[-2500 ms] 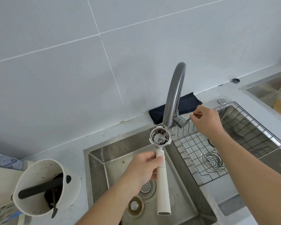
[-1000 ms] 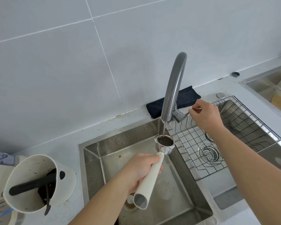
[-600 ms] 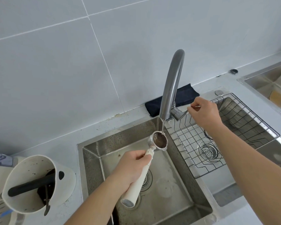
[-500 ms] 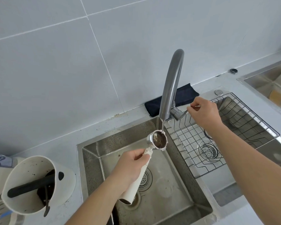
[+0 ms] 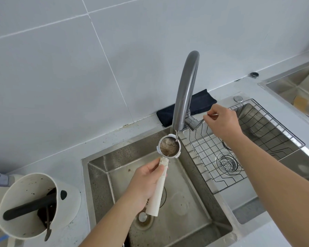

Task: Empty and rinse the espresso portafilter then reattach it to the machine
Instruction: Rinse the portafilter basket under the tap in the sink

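Note:
My left hand (image 5: 146, 184) grips the white handle of the portafilter (image 5: 157, 193) over the left sink basin (image 5: 194, 211). Its metal basket (image 5: 168, 147) sits directly under the spout of the grey curved faucet (image 5: 185, 90), holding brownish water with coffee residue. A thin stream of water runs from the spout into the basket. My right hand (image 5: 221, 120) pinches the thin faucet lever (image 5: 202, 120) to the right of the faucet base. The espresso machine is out of view.
A white knock box (image 5: 34, 207) with a black bar and spent grounds stands at the lower left on the counter. A wire rack (image 5: 239, 148) lies in the right basin above a drain strainer (image 5: 227, 162). A dark folded cloth (image 5: 187, 107) lies behind the faucet.
The portafilter basket has stayed under the running water, shifting a little left and tilting, with its handle swinging toward me. My right hand has kept hold of the faucet lever.

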Demonstrator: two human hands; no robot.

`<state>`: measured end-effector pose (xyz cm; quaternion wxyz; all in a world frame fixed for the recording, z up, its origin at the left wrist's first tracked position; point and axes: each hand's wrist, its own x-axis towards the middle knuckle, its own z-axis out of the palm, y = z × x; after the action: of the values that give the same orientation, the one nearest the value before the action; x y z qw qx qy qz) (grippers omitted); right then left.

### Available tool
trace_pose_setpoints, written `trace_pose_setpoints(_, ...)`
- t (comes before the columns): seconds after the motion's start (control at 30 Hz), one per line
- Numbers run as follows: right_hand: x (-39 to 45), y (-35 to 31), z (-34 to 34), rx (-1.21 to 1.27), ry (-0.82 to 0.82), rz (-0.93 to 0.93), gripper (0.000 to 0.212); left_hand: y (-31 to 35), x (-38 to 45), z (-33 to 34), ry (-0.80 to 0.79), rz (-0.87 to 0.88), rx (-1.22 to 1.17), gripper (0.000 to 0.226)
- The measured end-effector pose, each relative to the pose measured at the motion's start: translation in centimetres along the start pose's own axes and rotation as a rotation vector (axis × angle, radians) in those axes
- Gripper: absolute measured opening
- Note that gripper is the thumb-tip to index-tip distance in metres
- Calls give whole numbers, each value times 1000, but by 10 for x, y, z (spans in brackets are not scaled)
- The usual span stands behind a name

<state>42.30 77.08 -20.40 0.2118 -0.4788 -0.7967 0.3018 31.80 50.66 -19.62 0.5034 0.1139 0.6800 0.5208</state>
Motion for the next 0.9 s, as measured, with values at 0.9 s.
trace_pose_setpoints(0.9, 1, 4, 3, 21, -2, 13, 12, 15, 3, 29, -64, -294, -291, 29)
